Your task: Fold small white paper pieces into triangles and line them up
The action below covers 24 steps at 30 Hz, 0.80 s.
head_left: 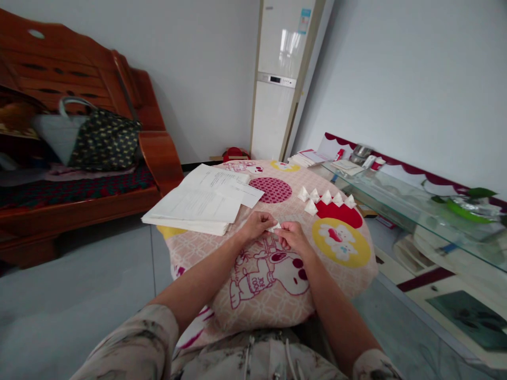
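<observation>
My left hand (256, 225) and my right hand (292, 235) meet over a cushion-like surface with a cartoon dog print (277, 274). Both pinch a small folded white paper piece (274, 227) between their fingertips. Beyond them, several folded white paper pieces (327, 198) stand in a row near the red patch. A stack of white paper sheets (202, 203) lies to the left of my hands, partly over the edge.
A glass-topped table (400, 198) with booklets, cups and a green dish runs along the right wall. A wooden bench (79, 158) with a dark patterned bag (101, 140) stands at the left. A tall white air conditioner (279, 79) fills the far corner. Grey floor lies at lower left.
</observation>
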Each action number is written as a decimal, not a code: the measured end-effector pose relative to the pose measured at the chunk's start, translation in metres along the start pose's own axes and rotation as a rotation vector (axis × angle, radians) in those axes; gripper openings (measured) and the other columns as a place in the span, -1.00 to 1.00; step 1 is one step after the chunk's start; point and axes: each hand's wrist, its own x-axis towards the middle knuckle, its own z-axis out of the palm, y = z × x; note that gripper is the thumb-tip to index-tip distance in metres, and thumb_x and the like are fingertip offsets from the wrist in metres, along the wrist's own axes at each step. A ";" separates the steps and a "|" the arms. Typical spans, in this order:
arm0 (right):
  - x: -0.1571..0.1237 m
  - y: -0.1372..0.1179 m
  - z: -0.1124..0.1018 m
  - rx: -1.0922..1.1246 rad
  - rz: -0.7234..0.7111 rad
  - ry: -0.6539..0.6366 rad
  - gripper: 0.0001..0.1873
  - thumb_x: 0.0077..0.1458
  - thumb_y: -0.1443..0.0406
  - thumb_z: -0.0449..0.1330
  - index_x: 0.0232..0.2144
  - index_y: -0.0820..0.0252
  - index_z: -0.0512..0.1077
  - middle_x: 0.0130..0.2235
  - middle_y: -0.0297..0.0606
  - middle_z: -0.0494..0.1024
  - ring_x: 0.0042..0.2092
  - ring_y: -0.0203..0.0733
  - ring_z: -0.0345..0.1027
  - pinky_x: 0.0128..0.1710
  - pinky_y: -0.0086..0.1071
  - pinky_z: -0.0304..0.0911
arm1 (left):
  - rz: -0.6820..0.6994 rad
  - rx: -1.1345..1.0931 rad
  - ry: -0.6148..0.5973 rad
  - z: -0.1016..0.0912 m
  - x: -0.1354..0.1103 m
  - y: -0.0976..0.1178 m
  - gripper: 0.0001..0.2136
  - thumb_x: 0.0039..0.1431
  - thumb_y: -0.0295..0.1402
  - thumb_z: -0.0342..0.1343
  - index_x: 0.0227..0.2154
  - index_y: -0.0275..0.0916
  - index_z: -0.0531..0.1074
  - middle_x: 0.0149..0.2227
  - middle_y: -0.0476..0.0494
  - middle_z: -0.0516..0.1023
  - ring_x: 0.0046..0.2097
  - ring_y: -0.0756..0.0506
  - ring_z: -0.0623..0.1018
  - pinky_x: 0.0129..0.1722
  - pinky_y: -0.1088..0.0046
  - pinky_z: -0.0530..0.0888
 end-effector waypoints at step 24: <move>-0.005 -0.003 -0.008 0.244 0.012 0.097 -0.65 -0.12 0.03 0.31 -0.62 0.17 0.40 -0.72 -0.42 0.38 -0.73 -0.40 0.12 -0.76 -0.51 -0.02 | 0.057 0.184 0.012 -0.003 0.001 0.004 -0.65 0.20 -0.04 0.12 -0.48 -0.26 0.38 -0.63 0.06 0.38 -0.61 0.06 0.29 -0.58 0.55 0.17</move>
